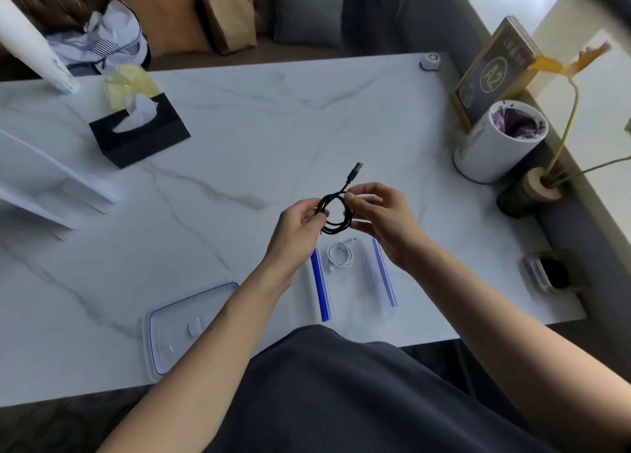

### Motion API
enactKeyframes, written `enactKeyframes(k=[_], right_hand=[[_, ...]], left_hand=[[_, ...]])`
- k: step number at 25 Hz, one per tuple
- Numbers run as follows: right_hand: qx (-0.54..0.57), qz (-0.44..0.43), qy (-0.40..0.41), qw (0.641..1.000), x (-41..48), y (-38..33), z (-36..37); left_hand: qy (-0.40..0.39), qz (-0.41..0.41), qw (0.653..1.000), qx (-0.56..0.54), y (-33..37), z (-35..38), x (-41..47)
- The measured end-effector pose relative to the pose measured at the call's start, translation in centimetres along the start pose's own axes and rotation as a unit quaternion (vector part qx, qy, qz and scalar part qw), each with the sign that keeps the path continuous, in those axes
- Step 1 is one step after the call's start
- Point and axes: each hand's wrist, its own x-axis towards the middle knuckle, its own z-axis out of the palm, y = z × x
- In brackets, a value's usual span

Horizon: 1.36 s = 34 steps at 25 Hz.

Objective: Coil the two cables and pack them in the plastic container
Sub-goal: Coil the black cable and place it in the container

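Fingers of the left hand (pixel 296 226) and right hand (pixel 381 217) are pinching opposite sides of the coiled black cable (pixel 335 213), holding it just above the plastic container (pixel 382 275). The white cable (pixel 340 255) is lying coiled inside the container. The lid (pixel 170 329) is resting left of the container.

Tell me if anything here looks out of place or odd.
Nothing stands out. Both hands hold the coiled black cable above the table, and the white cable lies coiled in the open plastic container, its lid lying alongside.
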Motion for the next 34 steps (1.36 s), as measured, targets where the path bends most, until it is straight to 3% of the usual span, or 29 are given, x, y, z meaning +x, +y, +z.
enactKeyframes(k=[9,20,27,34], right_hand=[[-0.162,0.039,0.006,0.986,0.9,8.8,-3.8],[-0.416,0.070,-0.115,0.899,1.6,13.3,-4.9],[-0.426,0.142,-0.162,0.879,1.6,14.1,-4.8],[-0.399,0.182,-0.154,0.886,1.7,14.9,-4.4]], left_hand=[[-0.014,-0.154,0.987,0.048,-7.9,5.6,0.0],[-0.006,-0.313,0.949,-0.043,-12.9,9.6,-0.6],[0.061,-0.379,0.910,-0.158,-15.4,10.5,1.0],[0.074,-0.384,0.903,-0.180,-16.0,10.7,1.4]])
